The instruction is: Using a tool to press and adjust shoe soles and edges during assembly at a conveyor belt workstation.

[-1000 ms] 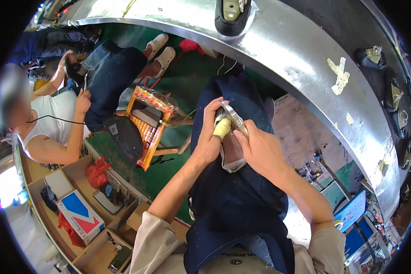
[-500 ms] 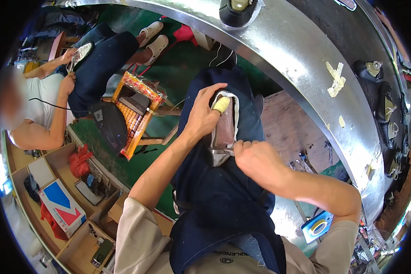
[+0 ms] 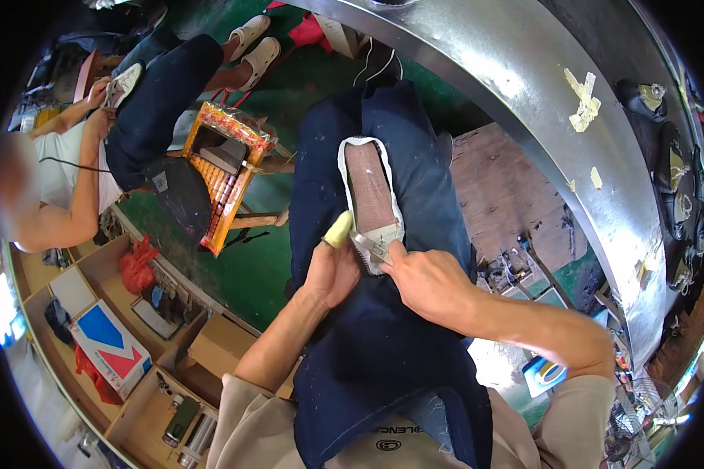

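Observation:
A shoe upper on a last (image 3: 370, 178) lies sole side up on my lap, its brown insole board framed by a folded white edge. My left hand (image 3: 332, 272) grips its near end from the left; the raised thumb wears a yellow cover (image 3: 339, 230), and its curled fingers are partly hidden. My right hand (image 3: 430, 283) is closed around a metal hand tool that looks like pincers (image 3: 372, 248). The tool's head rests on the near end of the shoe, close to the left thumb. Most of its handle is hidden in my fist.
A curved metal workbench (image 3: 516, 86) runs from ahead round to my right, with dark shoes (image 3: 674, 172) beyond it. A wooden stool (image 3: 231, 176) stands left, beside a seated person (image 3: 70, 176) holding a light shoe (image 3: 122, 84). Wooden compartments (image 3: 152, 367) hold boxes and bags at lower left.
My left hand has moved from the shoe's far left side to its near end. The right hand and tool have shifted slightly left, and the view has tilted a little.

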`<state>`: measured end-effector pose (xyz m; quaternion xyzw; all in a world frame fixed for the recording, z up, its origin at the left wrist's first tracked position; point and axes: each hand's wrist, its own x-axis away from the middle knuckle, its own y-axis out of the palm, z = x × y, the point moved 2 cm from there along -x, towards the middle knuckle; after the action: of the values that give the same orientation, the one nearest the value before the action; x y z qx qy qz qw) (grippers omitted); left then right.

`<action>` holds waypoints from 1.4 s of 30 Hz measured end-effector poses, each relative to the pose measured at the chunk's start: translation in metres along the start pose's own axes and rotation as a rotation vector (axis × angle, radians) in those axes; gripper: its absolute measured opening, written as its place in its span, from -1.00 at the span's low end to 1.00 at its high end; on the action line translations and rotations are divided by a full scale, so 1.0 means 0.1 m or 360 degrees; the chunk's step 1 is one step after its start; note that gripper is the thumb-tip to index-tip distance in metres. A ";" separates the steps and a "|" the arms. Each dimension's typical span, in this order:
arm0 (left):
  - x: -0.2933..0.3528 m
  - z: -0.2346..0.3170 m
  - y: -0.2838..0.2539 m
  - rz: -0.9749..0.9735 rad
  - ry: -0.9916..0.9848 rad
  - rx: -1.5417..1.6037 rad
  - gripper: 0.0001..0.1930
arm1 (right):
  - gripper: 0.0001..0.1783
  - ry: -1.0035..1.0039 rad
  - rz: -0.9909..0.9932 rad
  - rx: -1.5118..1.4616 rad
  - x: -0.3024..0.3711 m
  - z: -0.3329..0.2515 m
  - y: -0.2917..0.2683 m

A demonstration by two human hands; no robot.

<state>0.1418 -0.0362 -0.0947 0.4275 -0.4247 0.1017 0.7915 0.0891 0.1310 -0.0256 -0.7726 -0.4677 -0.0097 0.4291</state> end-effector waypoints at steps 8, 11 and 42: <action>-0.19 0.16 0.09 -0.0067 -0.0058 -0.0560 -0.42 | -0.65 0.0599 -0.0383 -0.1838 0.11 0.38 0.16; -0.16 0.05 0.05 0.0117 0.0035 -0.0632 -0.45 | -0.62 -0.0025 0.0095 -0.0213 0.28 0.28 0.07; 0.37 0.14 0.31 0.0278 0.0870 -0.2127 -0.50 | -0.67 -0.0080 0.0260 0.0407 0.18 0.42 -0.62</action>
<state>0.1402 -0.0352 -0.0443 -0.2234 -0.2156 -0.0135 0.9505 0.0377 0.1841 -0.0045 -0.7471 -0.4115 0.1043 0.5115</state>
